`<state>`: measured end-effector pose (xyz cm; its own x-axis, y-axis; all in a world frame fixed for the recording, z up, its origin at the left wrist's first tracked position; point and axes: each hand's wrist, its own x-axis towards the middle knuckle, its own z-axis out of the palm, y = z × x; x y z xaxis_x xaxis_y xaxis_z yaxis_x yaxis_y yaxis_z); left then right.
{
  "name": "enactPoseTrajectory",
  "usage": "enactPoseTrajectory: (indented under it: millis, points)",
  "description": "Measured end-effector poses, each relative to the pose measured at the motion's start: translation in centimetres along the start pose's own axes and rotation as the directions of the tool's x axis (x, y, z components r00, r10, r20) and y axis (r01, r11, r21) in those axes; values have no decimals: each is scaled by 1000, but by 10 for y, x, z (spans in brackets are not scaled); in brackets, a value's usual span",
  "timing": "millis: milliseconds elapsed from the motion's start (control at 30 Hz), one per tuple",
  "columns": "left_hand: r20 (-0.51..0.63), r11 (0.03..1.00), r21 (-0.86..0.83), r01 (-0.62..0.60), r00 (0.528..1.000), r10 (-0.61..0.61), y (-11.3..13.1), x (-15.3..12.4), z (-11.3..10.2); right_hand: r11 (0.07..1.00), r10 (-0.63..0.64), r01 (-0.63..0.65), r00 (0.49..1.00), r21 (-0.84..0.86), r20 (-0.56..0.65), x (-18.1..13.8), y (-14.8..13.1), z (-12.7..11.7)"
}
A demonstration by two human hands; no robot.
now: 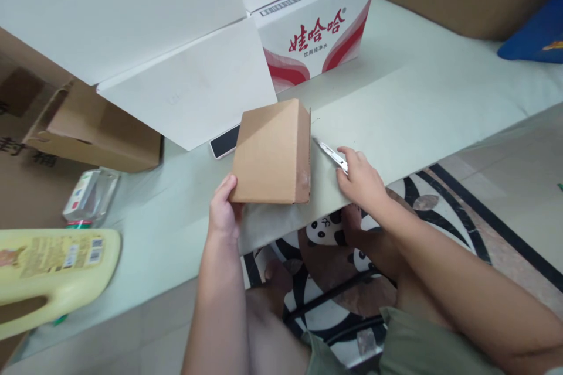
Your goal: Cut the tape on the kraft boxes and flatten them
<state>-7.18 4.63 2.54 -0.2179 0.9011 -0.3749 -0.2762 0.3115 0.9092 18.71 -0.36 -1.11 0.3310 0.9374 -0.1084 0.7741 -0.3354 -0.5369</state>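
A small brown cardboard box is tilted above the pale table, held at its lower left corner by my left hand. The thumb lies on the box's broad face and the other fingers are hidden behind it. Clear tape shows on its narrow right side. My right hand grips a utility knife, its blade end pointing left toward that side, a short gap away from it. Behind the box's left edge a phone with a dark screen lies on the table, partly covered.
White cartons and a red-and-white water carton stand at the back. On the left are an open cardboard box, a clear plastic bottle and a yellow jug. The table's front edge runs above my legs.
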Motion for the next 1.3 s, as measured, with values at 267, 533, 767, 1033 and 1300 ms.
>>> enactPoseTrajectory:
  millis: [267, 533, 767, 1033, 1300]
  points:
    - [67, 997, 58, -50, 997, 46, -5, 2, -4, 978, 14, 2, 997, -207, 76, -5, -9, -5]
    - [99, 996, 66, -56, 994, 50, -7, 1, -4, 976, -7, 19, 998, -216, 55, -6, -8, -7]
    - [123, 992, 96, -76, 990, 64, -5, -1, -2, 974, -19, 30, 999, -224, 49, -5, -6, -5]
    - [137, 990, 105, -91, 988, 76, -6, -1, -3, 974, -47, 47, 999, -221, 8, -5, -7, -6]
    - [145, 991, 104, -82, 987, 67, -5, -2, -2, 971, -46, 52, 998, -231, 32, -4, -5, -5]
